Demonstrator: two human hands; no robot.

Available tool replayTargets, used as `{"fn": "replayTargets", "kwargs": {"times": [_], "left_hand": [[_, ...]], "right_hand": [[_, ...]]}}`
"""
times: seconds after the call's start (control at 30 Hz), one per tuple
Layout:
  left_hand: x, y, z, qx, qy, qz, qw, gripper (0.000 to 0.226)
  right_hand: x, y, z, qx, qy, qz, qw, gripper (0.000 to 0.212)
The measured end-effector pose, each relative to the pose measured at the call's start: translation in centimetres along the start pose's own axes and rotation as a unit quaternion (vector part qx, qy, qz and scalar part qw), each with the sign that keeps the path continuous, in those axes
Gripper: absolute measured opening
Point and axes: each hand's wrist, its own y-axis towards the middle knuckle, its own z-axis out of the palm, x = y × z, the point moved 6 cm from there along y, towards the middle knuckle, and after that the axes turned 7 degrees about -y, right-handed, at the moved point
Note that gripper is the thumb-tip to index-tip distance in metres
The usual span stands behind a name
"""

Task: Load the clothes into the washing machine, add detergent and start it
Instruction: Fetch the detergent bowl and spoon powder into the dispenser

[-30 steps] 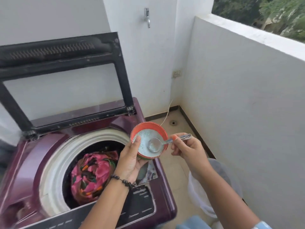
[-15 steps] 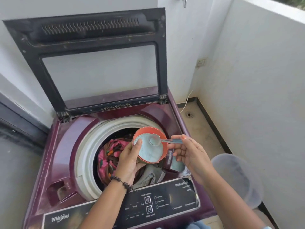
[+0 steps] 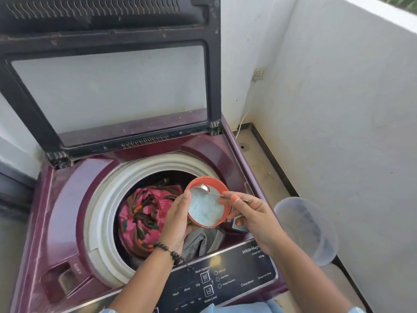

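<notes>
A maroon top-loading washing machine (image 3: pixel 67 199) stands with its black-framed lid (image 3: pixel 108 30) raised. Pink patterned and grey clothes (image 3: pixel 144 213) fill the drum inside the white ring. My left hand (image 3: pixel 178 220) grips an orange bowl (image 3: pixel 222 188) of pale blue detergent powder, tilted over the drum's right side. My right hand (image 3: pixel 250 213) pinches a metal spoon (image 3: pixel 212 192) whose head lies in the powder at the bowl's upper edge. The black control panel (image 3: pixel 225 279) runs along the front.
A translucent plastic tub (image 3: pixel 306 229) sits on the floor right of the machine. White balcony walls close in at the back and right, with a floor drain (image 3: pixel 243 146) in the corner. A small recessed tray (image 3: pixel 65 279) sits at the machine's front left.
The view has swung left and down onto the machine. The bowl now hangs over the drum rather than beside it, tilted more, and the spoon head has shifted to the bowl's upper edge.
</notes>
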Motion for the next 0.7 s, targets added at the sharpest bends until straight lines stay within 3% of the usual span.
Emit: {"fn": "replayTargets", "kwargs": {"times": [0.17, 0.3, 0.5, 0.63, 0.7], "left_hand": [[0.3, 0.7, -0.2, -0.01, 0.0, 0.012, 1.0, 0.057], [0.0, 1.1, -1.0, -0.048, 0.08, 0.095, 0.991, 0.051], [-0.5, 1.0, -0.5, -0.037, 0.141, 0.158, 0.977, 0.067], [-0.9, 1.0, -0.7, -0.059, 0.128, 0.148, 0.979, 0.033], [-1.2, 0.8, -0.6, -0.064, 0.122, 0.152, 0.979, 0.029]], "right_hand": [[-0.5, 0.6, -0.3, 0.0, -0.01, -0.005, 1.0, 0.022], [-0.5, 0.7, -0.4, -0.014, -0.024, -0.036, 0.999, 0.022], [-0.5, 0.6, -1.0, -0.06, -0.015, -0.044, 0.997, 0.02], [-0.7, 0.6, -1.0, -0.079, -0.026, -0.032, 0.996, 0.02], [-0.8, 0.7, -1.1, -0.085, -0.03, -0.025, 0.996, 0.019]]}}
